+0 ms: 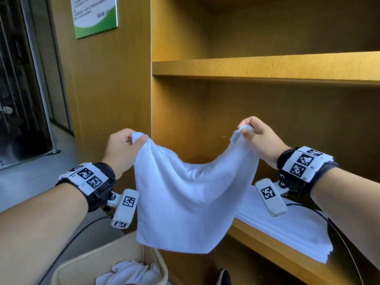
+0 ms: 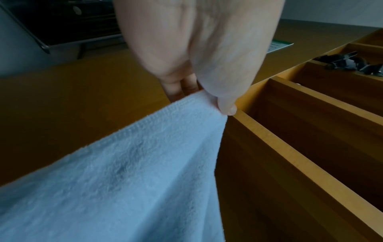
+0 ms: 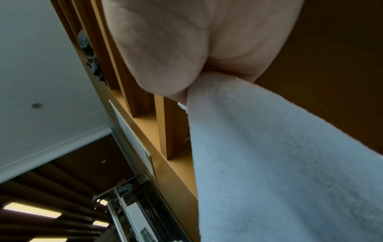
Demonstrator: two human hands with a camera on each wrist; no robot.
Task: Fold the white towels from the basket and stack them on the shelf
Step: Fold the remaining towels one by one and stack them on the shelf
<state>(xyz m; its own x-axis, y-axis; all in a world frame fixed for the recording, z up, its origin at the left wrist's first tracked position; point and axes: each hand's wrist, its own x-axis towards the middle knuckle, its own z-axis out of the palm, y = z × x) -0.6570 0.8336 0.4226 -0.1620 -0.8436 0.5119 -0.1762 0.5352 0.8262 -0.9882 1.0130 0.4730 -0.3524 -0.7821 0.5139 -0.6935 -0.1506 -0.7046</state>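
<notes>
A white towel (image 1: 185, 198) hangs in the air in front of the wooden shelf unit, sagging in the middle. My left hand (image 1: 131, 140) pinches its upper left corner between thumb and fingers. My right hand (image 1: 246, 129) pinches the upper right corner. The left wrist view shows the thumb pressed on the towel (image 2: 124, 172) hem. In the right wrist view the towel (image 3: 279, 163) is bunched inside the curled fingers. A flat stack of white towels (image 1: 287, 223) lies on the lower shelf (image 1: 267, 245), under my right wrist. The basket (image 1: 98, 262) below holds more crumpled white towels (image 1: 129, 274).
An upper shelf board (image 1: 267, 67) crosses above the hands. The cabinet's side panel (image 1: 102, 89) carries a green and white notice (image 1: 94, 15). A dark glass door (image 1: 18, 79) stands at the far left. A black cable (image 1: 345, 243) runs from my right wrist.
</notes>
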